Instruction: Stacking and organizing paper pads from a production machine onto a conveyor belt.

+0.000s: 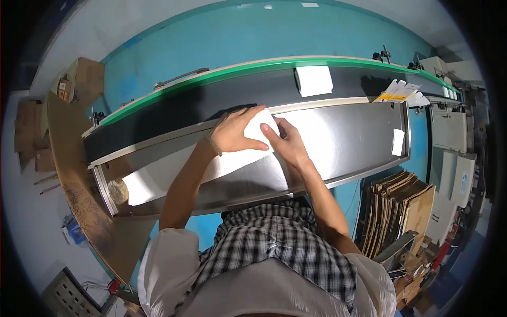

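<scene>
A long row of flat white card pieces [158, 177], packed close together, lies along the left half of a shallow metal tray [348, 132]. At its right end, both hands hold a white card piece [257, 132]. My left hand [235, 132] spans it from the left, with fingers over the far side and thumb along the near side. My right hand [288, 141] grips its right edge, thumb on the face and fingers behind. Whether this piece is apart from the row cannot be told.
Behind the tray runs a dark conveyor belt [237, 89] with a green edge, carrying a white stack [315, 81]. White and yellow folded cartons [400, 92] rest at the tray's far right corner. One white piece [397, 142] lies inside its right end. Flattened cardboard [393, 211] stands below right.
</scene>
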The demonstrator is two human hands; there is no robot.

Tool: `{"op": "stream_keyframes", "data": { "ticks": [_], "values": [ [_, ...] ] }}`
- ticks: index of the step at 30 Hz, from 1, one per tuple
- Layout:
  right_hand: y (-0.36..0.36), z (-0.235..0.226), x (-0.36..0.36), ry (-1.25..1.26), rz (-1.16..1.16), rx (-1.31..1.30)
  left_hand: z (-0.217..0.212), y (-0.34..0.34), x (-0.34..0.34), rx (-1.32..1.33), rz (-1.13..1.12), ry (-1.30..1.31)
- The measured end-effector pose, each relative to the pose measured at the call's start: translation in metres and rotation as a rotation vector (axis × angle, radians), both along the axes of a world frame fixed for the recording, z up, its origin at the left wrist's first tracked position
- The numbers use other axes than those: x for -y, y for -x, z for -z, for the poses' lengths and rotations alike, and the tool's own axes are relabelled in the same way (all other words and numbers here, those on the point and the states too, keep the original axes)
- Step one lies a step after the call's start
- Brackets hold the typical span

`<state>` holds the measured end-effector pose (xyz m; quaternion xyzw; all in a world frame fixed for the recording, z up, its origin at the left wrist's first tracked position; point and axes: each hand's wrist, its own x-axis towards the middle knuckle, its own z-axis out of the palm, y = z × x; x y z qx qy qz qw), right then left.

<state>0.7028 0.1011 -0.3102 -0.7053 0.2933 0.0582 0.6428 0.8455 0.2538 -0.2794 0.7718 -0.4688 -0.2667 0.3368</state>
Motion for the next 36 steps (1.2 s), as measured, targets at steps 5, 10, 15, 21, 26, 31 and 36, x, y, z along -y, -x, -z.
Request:
{"op": "stream_keyframes", "data": {
  "ticks": [5,10,15,21,26,31,36],
  "values": [
    [0.007,-0.014,0.011,-0.270,0.127,-0.080,0.000,-0.005,-0.010,-0.119,0.023,-0.044],
    [-0.002,-0.027,0.029,-0.075,-0.166,-0.179,0.004,-0.003,-0.009,-0.048,-0.035,0.032],
    [-0.003,-0.008,0.009,-0.324,0.050,-0.191,0.003,-0.012,-0.013,-0.083,-0.020,-0.020],
    [-0.009,-0.013,0.013,0.107,-0.090,-0.137,0.000,-0.022,-0.018,-0.138,-0.001,-0.089],
    [-0.036,-0.023,0.026,-0.324,0.391,0.171,-0.003,-0.020,-0.017,-0.181,-0.026,-0.098],
    [-0.015,0.000,-0.009,0.060,-0.040,0.017,-0.004,-0.011,-0.029,-0.040,-0.032,0.044],
    [-0.007,0.000,0.001,-0.199,0.104,-0.098,-0.002,-0.011,-0.035,-0.127,-0.019,-0.069]
  ]
}}
